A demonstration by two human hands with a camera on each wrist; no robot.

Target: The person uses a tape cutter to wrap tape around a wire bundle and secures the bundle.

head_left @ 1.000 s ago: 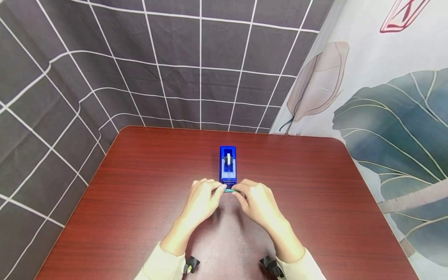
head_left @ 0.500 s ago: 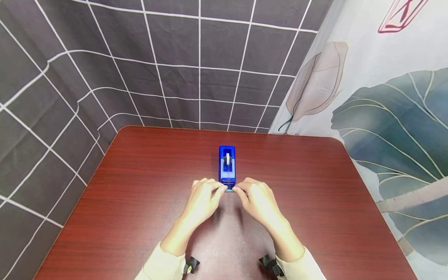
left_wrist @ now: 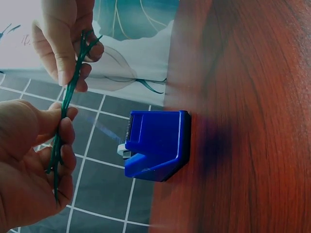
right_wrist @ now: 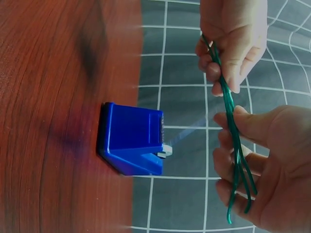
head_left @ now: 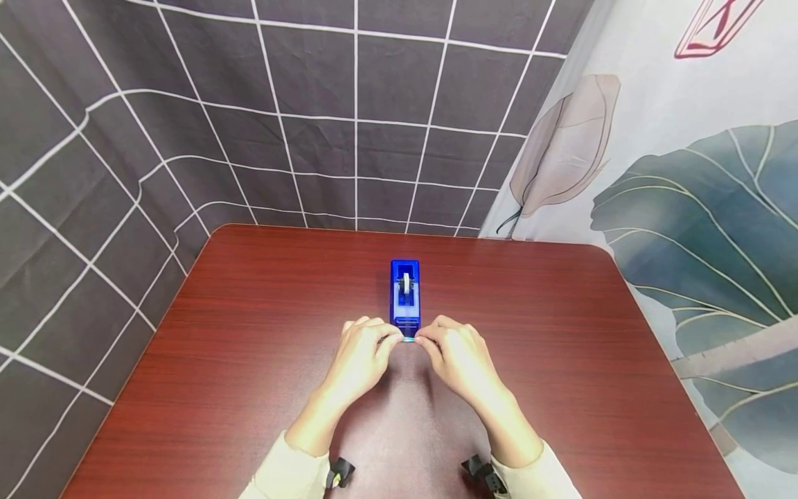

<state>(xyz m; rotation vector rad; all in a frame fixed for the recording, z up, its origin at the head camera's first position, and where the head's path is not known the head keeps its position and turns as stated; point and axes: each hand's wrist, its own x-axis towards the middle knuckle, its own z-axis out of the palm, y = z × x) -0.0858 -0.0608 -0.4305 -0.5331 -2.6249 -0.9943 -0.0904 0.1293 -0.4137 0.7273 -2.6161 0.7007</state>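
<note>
Strands (right_wrist: 236, 141), green, bunched, pinched in both hands (head_left: 358, 357); tape (right_wrist: 188, 130) drawn out, apparently reaching them, still uncut at blue dispenser (left_wrist: 158, 136).

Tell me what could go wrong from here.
The faint strip, apparently tape, running from the blue dispenser toward the green strands could fold or stick askew. The strands' ends splay, so the bundle might spread if the left hand or right hand loosens. Neither hand holds the dispenser; a pull may drag it.

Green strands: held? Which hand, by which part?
Left hand and right hand both pinch the green strands near mid-length, a short stretch showing between them.
</note>
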